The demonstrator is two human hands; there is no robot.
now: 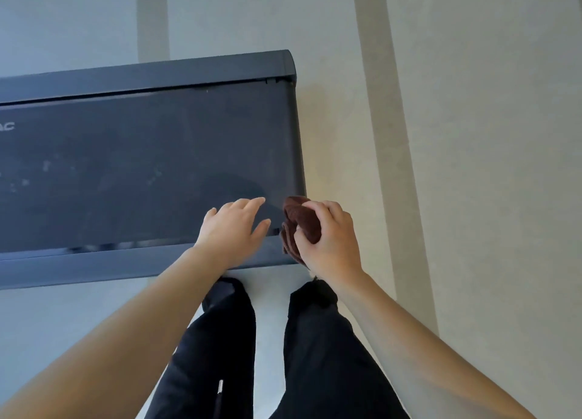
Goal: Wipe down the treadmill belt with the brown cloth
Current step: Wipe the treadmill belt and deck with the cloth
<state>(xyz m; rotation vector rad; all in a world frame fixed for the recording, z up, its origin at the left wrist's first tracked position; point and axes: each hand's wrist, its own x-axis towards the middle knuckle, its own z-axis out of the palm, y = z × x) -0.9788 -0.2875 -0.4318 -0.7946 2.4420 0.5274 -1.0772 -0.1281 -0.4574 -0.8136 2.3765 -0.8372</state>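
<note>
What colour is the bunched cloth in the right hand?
Dark reddish-brown cloth, seen in the head view.

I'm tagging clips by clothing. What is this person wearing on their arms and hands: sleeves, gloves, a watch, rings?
Nothing: the left hand and right hand are ungloved, no rings visible, and both forearms are bare to the frame's edge, without sleeve, watch or band. The legs below wear black trousers.

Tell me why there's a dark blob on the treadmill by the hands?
Head view: the blob on the black treadmill belt is probably a shadow from the left hand; the crumpled brown cloth in the right hand looks slightly soft.
</note>
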